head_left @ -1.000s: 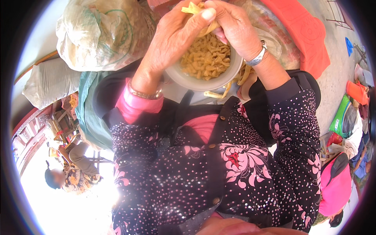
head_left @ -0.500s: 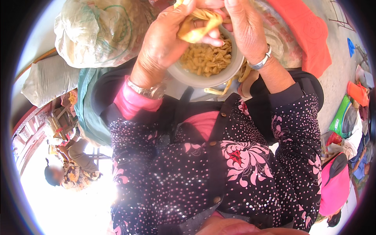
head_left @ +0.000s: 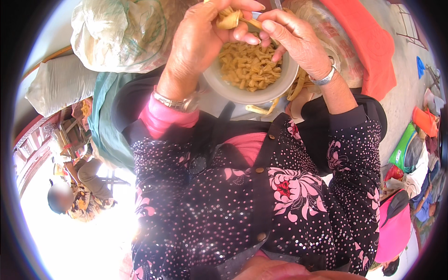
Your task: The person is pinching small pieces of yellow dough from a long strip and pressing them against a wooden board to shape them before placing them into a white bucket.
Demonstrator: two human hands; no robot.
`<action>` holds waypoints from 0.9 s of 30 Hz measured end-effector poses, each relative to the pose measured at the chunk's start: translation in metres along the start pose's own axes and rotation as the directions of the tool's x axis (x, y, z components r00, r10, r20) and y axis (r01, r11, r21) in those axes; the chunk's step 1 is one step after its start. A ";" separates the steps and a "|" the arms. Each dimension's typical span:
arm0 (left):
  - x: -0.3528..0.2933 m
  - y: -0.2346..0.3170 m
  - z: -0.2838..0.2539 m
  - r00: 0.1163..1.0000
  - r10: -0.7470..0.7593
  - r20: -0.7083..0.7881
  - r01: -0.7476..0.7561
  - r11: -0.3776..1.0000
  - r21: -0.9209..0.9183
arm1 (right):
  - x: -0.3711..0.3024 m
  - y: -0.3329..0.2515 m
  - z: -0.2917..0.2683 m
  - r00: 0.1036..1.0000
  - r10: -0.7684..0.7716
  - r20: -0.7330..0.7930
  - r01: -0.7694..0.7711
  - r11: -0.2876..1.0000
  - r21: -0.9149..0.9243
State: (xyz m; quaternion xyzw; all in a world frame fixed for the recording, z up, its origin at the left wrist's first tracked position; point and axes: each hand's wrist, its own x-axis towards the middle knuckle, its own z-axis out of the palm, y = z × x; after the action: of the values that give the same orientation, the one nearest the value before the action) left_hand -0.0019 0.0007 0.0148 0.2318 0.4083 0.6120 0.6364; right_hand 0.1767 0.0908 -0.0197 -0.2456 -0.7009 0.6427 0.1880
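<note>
A pale round bowl (head_left: 233, 95) filled with short yellow cut pieces (head_left: 249, 67) rests in my lap, just under both hands. My left hand (head_left: 196, 46), with a watch on the wrist, is closed on a curled yellow piece (head_left: 229, 19) above the bowl's far rim. My right hand (head_left: 296, 42), wearing a silver bangle, pinches the thin stalk end of that same piece. A narrow grey blade-like thing (head_left: 276, 4) shows above its fingers; what it is stays unclear. Longer yellow strips (head_left: 294, 88) lie beside and under the bowl on the right.
White plastic sacks (head_left: 116, 32) and a grey-white sack (head_left: 56, 84) sit at the upper left, next to a green cloth (head_left: 105, 126). An orange cloth (head_left: 368, 46) lies upper right. Another person (head_left: 79, 196) crouches at lower left. Coloured items (head_left: 406, 149) and a pink cap (head_left: 394, 224) lie at right.
Both hands lifted from the bowl's contents toward the camera with one yellow piece between them. The bowl stayed in place.
</note>
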 end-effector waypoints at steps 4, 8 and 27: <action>0.008 -0.016 -0.028 0.983 0.098 0.156 -0.096 0.995 -0.015 | 0.001 -0.013 0.003 0.996 -0.002 0.092 0.008 0.997 -0.072; 0.004 -0.007 -0.036 0.975 0.141 0.173 -0.104 0.973 -0.207 | -0.004 -0.022 -0.004 0.990 -0.104 0.099 0.119 0.980 -0.162; 0.001 0.020 -0.017 0.986 0.089 -0.140 -0.028 0.920 0.390 | 0.011 -0.020 0.008 0.984 0.153 0.091 -0.155 0.988 0.015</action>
State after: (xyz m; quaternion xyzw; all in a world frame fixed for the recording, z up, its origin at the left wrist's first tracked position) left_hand -0.0276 0.0011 0.0210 0.3166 0.5622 0.5543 0.5258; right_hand 0.1614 0.0901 -0.0014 -0.2678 -0.6805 0.6733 0.1088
